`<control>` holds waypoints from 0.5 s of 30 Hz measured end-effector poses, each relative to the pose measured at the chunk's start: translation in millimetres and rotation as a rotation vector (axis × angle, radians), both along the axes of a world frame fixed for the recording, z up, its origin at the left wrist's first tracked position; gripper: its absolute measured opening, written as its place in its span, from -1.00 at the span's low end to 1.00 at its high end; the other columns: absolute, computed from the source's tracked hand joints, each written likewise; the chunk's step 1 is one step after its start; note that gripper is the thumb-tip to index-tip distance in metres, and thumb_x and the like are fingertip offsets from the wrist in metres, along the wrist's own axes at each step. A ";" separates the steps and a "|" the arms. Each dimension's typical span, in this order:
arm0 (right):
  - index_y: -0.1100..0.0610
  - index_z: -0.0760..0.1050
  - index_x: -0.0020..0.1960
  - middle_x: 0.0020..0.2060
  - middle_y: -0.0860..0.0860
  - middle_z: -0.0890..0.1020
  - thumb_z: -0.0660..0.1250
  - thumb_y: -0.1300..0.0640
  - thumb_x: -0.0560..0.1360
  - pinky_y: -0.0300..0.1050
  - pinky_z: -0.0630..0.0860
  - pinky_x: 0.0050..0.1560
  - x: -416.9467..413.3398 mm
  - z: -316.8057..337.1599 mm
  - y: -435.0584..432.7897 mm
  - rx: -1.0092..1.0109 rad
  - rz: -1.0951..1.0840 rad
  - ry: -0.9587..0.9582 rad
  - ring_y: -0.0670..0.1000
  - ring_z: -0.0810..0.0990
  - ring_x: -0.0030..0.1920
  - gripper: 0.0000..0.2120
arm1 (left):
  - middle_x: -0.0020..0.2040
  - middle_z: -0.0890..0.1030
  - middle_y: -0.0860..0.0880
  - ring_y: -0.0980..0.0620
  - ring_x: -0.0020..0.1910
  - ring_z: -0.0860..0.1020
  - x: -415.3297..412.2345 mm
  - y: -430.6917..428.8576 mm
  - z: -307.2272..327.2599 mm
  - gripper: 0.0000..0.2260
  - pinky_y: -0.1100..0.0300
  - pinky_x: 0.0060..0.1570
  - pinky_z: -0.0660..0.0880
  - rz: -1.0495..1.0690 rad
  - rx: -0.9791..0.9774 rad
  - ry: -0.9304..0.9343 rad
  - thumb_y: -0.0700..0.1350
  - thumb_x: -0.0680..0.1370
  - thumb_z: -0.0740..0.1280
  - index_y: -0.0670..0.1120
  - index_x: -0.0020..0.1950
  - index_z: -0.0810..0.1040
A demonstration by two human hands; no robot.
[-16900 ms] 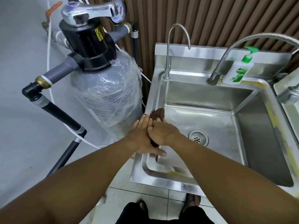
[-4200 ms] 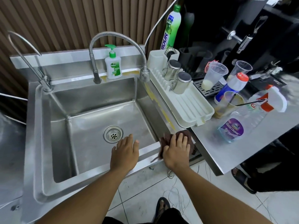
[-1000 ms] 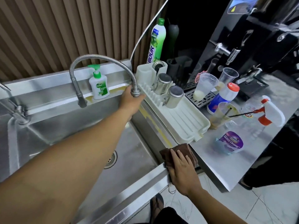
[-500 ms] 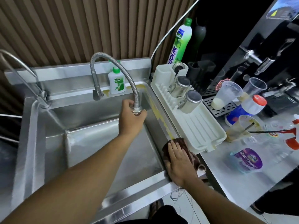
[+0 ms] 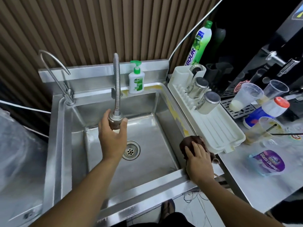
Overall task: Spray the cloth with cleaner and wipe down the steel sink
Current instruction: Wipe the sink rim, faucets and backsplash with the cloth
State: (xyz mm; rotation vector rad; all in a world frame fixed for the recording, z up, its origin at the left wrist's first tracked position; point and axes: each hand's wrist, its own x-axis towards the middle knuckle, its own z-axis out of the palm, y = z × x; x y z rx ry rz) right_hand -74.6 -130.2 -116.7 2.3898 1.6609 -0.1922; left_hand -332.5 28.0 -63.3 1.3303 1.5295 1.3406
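Observation:
The steel sink [image 5: 57, 136] fills the middle of the view, its drain [image 5: 131, 150] in the basin floor. My left hand [image 5: 113, 133] grips the nozzle of the flexible steel faucet hose [image 5: 116, 89] over the middle of the basin. My right hand [image 5: 197, 163] presses flat on the brown cloth [image 5: 191, 141], which lies on the sink's right rim near the front corner. The glass cleaner spray bottle [image 5: 268, 161] lies on the counter to the right, its trigger end out of frame.
A white drying rack [image 5: 218, 128] with two steel cups [image 5: 207, 102] borders the sink's right rim. A Dettol soap pump [image 5: 136, 81] stands on the back ledge, a thin gooseneck tap [image 5: 55, 76] at back left. Plastic cups and bottles crowd the right counter.
My left hand has swung the faucet hose leftward, from the sink's right back corner to over the basin's middle. My right hand stays pressed on the cloth at the right rim.

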 end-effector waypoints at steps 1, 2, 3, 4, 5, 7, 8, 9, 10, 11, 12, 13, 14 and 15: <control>0.16 0.59 0.30 0.24 0.26 0.59 0.50 0.14 0.25 0.24 0.52 0.18 -0.9 -2.4 -2.2 0.005 -0.014 -0.004 0.32 0.54 0.25 -0.40 | 0.27 0.54 -0.03 0.09 0.05 0.59 -3.0 -1.2 1.3 -0.46 0.22 0.07 0.56 0.047 -0.004 -0.040 0.01 0.52 0.46 0.03 0.46 0.38; 0.19 0.55 0.34 0.25 0.27 0.57 0.48 0.12 0.27 0.25 0.49 0.21 -1.0 -4.2 -3.0 0.027 -0.028 -0.009 0.33 0.52 0.27 -0.37 | 0.27 0.54 -0.03 0.06 0.07 0.58 -5.3 -1.9 2.9 -0.45 0.22 0.06 0.56 0.116 -0.028 -0.092 0.03 0.54 0.45 0.01 0.47 0.35; 0.23 0.51 0.37 0.26 0.28 0.57 0.41 0.10 0.32 0.26 0.48 0.24 -0.8 -5.9 -2.4 0.058 -0.043 -0.021 0.32 0.50 0.29 -0.38 | 0.23 0.54 -0.02 0.04 0.06 0.56 -5.5 -1.5 6.0 -0.46 0.18 0.05 0.55 0.209 -0.074 -0.152 0.07 0.55 0.43 -0.02 0.45 0.34; 0.27 0.49 0.37 0.27 0.28 0.56 0.31 0.08 0.36 0.26 0.47 0.25 -1.2 -6.2 -1.6 0.061 -0.064 -0.026 0.32 0.50 0.31 -0.40 | 0.18 0.55 -0.01 0.01 0.04 0.55 -4.6 0.8 9.3 -0.47 0.14 0.06 0.54 0.316 -0.143 -0.220 0.13 0.56 0.40 -0.07 0.42 0.35; 0.31 0.47 0.39 0.30 0.27 0.55 0.25 0.08 0.39 0.25 0.47 0.26 -0.8 -7.5 -0.6 0.052 -0.084 -0.034 0.30 0.49 0.34 -0.40 | 0.11 0.56 0.01 -0.02 0.02 0.55 -3.0 5.7 11.8 -0.46 0.09 0.08 0.53 0.414 -0.234 -0.287 0.22 0.55 0.35 -0.11 0.37 0.38; 0.32 0.35 0.48 0.44 0.24 0.44 0.24 0.10 0.46 0.23 0.37 0.38 -1.6 -8.7 1.4 0.033 -0.091 -0.011 0.26 0.37 0.47 -0.38 | -0.03 0.56 0.05 -0.09 -0.01 0.53 3.3 16.2 18.6 -0.42 -0.05 0.08 0.58 0.490 -0.444 -0.479 0.39 0.51 0.25 -0.09 0.22 0.45; 0.31 0.24 0.55 0.51 0.22 0.33 0.21 0.10 0.51 0.21 0.25 0.46 -1.0 -9.3 2.5 0.028 -0.077 -0.001 0.25 0.26 0.53 -0.36 | -0.05 0.56 0.04 -0.10 -0.03 0.53 7.4 20.9 23.5 -0.41 -0.08 0.05 0.60 0.458 -0.543 -0.584 0.44 0.49 0.20 -0.07 0.12 0.47; 0.29 0.12 0.59 0.57 0.20 0.22 0.15 0.10 0.55 0.16 0.13 0.51 0.9 -9.6 4.1 0.017 -0.063 0.013 0.22 0.14 0.58 -0.35 | -0.05 0.58 -0.01 -0.09 -0.06 0.52 12.5 24.3 29.1 -0.41 -0.06 0.02 0.60 0.407 -0.615 -0.680 0.47 0.50 0.14 -0.06 0.03 0.48; 0.27 0.03 0.61 0.60 0.18 0.12 0.08 0.09 0.57 0.13 0.03 0.54 2.4 -8.4 5.9 0.000 -0.065 0.037 0.20 0.05 0.60 -0.35 | -0.07 0.58 -0.04 -0.07 -0.10 0.52 17.9 27.8 33.1 -0.40 -0.04 0.00 0.58 0.354 -0.662 -0.768 0.47 0.52 0.09 -0.07 -0.03 0.49; 0.26 0.00 0.62 0.61 0.17 0.08 0.03 0.08 0.57 0.10 -0.01 0.55 3.9 -6.7 7.8 -0.005 -0.065 0.065 0.20 0.00 0.61 -0.34 | -0.07 0.59 -0.04 -0.04 -0.14 0.52 23.2 31.3 37.8 -0.39 -0.04 0.01 0.56 0.310 -0.681 -0.816 0.46 0.55 0.05 -0.08 -0.01 0.51; 0.26 0.01 0.61 0.61 0.18 0.08 -0.01 0.07 0.55 0.10 -0.01 0.55 4.8 -4.5 11.0 0.016 -0.060 0.089 0.21 0.01 0.60 -0.33 | -0.05 0.60 -0.04 -0.02 -0.15 0.53 28.6 36.6 40.1 -0.39 -0.03 0.02 0.54 0.270 -0.667 -0.822 0.43 0.57 0.03 -0.08 0.06 0.53; 0.27 0.01 0.61 0.60 0.18 0.08 -0.03 0.06 0.53 0.10 0.00 0.54 6.5 -3.4 15.2 0.033 -0.050 0.111 0.22 0.01 0.60 -0.32 | -0.01 0.62 -0.03 -0.01 -0.16 0.54 34.7 42.9 41.8 -0.42 -0.01 0.02 0.54 0.228 -0.636 -0.796 0.40 0.59 0.03 -0.06 0.12 0.53; 0.26 -0.01 0.62 0.61 0.18 0.05 -0.03 0.07 0.55 0.09 -0.02 0.55 8.9 -1.0 20.7 0.026 -0.036 0.124 0.21 -0.01 0.61 -0.33 | -0.01 0.62 -0.02 0.00 -0.18 0.54 41.0 49.6 43.6 -0.48 0.02 -0.02 0.53 0.197 -0.597 -0.747 0.36 0.61 0.07 -0.05 0.11 0.54; 0.24 -0.06 0.62 0.62 0.16 0.00 0.00 0.08 0.59 0.06 -0.05 0.55 10.0 -0.5 25.9 -0.003 -0.026 0.134 0.19 -0.05 0.61 -0.35 | -0.05 0.63 -0.01 0.00 -0.22 0.54 44.2 56.1 45.2 -0.56 0.04 -0.08 0.52 0.180 -0.555 -0.684 0.32 0.61 0.13 -0.03 0.03 0.55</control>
